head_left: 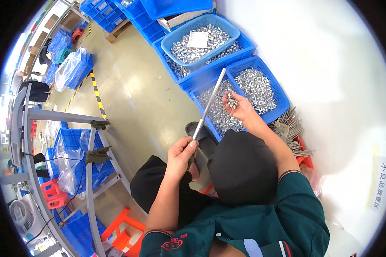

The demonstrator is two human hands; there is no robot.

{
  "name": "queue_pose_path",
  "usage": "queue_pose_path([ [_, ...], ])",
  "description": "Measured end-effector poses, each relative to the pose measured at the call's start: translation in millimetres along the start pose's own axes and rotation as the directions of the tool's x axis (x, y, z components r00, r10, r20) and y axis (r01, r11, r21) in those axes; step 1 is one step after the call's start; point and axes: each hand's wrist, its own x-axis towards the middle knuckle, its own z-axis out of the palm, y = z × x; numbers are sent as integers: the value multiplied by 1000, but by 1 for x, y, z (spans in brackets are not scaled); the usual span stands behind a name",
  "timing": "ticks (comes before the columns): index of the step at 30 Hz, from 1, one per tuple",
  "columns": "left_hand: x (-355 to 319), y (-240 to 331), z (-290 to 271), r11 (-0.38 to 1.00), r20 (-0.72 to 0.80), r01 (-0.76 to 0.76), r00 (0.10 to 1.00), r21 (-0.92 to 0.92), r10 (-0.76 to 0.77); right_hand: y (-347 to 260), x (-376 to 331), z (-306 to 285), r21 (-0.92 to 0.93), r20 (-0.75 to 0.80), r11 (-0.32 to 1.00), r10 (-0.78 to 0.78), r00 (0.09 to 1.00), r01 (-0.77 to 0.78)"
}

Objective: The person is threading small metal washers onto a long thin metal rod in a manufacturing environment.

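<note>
My left hand [182,155] is closed round the lower end of a long, slim metal rod [210,103], which slants up and away to the right. Cupped palm up, my right hand [240,107] holds a small heap of shiny metal fittings [232,101]. It hovers over a blue bin [195,97] divided in two, close to the loose fittings [221,112] in its left half. More fittings [256,88] fill the right half. The exact kind of these small parts is too fine to make out.
Behind the divided bin, a light blue basket [176,61] of fittings sits in a larger blue crate [249,48]. Thin metal rods [287,128] lie in a red container [305,160] at right, beside a white wall [330,85]. A grey frame [90,180] and orange stool [123,229] stand left.
</note>
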Motion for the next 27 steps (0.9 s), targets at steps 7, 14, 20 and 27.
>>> queue_pose_path([
  [7, 4, -1, -2, 999, 14, 44, 999, -5, -44, -16, -17, 36, -68, 38, 988, 144, 989, -142],
  [14, 4, 0, -9, 998, 27, -61, 998, 35, 60, -36, -46, 95, -207, 58, 957, 218, 974, -202],
  [20, 4, -1, -16, 990, 16, -119, 993, 72, 118, -43, -63, 129, -376, -30, 911, 172, 985, -171],
  [27, -1, 11, -18, 995, 40, -101, 994, 18, 100, -43, -80, 158, -538, -86, 836, 69, 994, -104],
])
